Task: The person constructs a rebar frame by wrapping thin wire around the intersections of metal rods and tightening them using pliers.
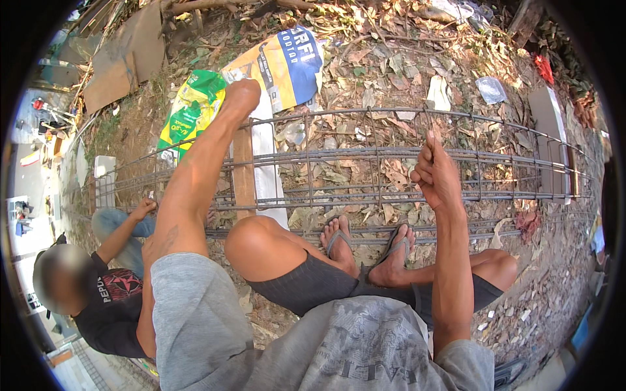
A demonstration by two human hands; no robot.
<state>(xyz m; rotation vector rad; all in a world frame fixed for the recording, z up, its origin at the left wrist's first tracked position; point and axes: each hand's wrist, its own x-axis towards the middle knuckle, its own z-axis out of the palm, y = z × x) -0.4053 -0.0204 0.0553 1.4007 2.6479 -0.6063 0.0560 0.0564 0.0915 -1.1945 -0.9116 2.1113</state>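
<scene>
A long cage of thin steel bars with square wire stirrups (372, 153) lies across in front of me. My right hand (437, 173) is over its far bars with fingers curled in and the index finger and thumb pointing forward beside a stirrup; what they pinch, if anything, is too small to make out. My left arm reaches over the cage, and my left hand (243, 98) is at the edge of a green and yellow plastic bag (192, 111) and a yellow, white and blue sack (287, 68). Its fingers are hidden behind the hand.
A wooden plank (243, 169) and a white board (267, 169) lie crosswise at the cage. A pale block (549, 140) supports its right end. At my left a co-worker in a black shirt (107, 306) sits with a hand (145, 208) near the bars. Dry leaves cover the ground.
</scene>
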